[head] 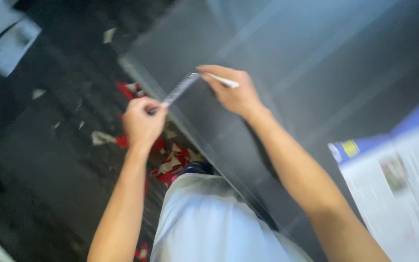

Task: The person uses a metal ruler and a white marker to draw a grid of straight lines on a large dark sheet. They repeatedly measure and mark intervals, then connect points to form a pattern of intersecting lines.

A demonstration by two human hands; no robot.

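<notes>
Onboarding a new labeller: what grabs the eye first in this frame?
First, the two hands meeting at the centre: the left hand and right hand hold a thin grey strip between them, and the right also grips a white stick-like object. Next, the red and white paper scraps littering the dark floor below the hands. At the right edge lies an open blue-and-white printed booklet on the grey table.

Red and white scraps (170, 162) (dark floor (49, 160)), grey table (316, 63).
</notes>
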